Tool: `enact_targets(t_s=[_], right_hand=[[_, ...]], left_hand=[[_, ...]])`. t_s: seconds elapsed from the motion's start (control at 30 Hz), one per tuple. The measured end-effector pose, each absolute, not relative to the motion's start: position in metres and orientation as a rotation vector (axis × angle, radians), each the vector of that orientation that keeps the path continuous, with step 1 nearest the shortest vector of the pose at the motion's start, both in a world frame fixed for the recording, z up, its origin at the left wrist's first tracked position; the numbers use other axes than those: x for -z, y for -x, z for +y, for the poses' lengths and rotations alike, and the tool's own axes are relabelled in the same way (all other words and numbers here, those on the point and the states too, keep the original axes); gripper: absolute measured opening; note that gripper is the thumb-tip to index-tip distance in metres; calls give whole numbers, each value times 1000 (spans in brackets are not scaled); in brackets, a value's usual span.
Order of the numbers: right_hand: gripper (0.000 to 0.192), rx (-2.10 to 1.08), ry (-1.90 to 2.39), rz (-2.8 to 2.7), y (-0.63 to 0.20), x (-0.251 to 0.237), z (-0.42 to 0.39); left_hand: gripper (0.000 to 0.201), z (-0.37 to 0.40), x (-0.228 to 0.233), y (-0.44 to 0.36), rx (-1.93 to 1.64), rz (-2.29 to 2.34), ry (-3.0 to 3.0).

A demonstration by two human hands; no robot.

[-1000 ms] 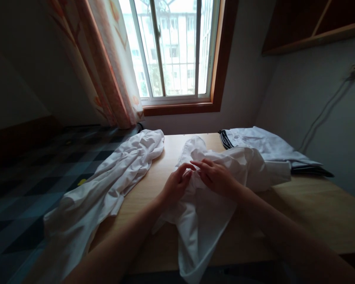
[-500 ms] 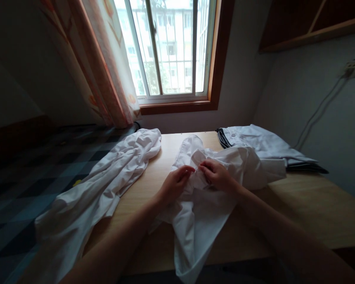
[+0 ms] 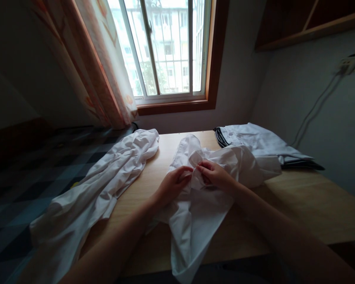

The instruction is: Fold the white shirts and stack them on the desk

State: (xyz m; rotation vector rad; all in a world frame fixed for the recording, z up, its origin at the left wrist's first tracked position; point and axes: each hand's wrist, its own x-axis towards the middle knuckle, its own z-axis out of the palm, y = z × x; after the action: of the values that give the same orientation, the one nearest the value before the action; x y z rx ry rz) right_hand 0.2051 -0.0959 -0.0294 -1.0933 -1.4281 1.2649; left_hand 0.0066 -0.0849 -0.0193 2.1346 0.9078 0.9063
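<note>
White cotton shirt (image 3: 213,189), crumpled on the wooden table (image 3: 313,205) beneath both hands, looks light, limp and unslippery, best pinched at the fold where left hand (image 3: 173,184) and right hand (image 3: 215,175) grip it.

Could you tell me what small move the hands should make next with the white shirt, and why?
Probably draw the pinched fabric apart to flatten it: the left hand and right hand pinch the crumpled white shirt mid-table.
</note>
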Motion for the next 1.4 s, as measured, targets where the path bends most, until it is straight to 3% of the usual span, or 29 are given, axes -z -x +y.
enact_targets(t_s=[1.03, 1.13, 1.3, 1.4], right_hand=[[27, -1140, 967, -1630, -208, 25, -102], [28, -997, 1006, -1770, -212, 26, -102], [27, -496, 991, -2031, -217, 24, -101], [22, -388, 975, -2110, -218, 25, -101]], left_hand=[[28, -82, 27, -12, -1044, 1008, -2026], [26, -82, 25, -12, -1028, 972, -2024], [26, -76, 23, -8, -936, 881, -2039], [30, -72, 21, -5, -789, 830, -2058]])
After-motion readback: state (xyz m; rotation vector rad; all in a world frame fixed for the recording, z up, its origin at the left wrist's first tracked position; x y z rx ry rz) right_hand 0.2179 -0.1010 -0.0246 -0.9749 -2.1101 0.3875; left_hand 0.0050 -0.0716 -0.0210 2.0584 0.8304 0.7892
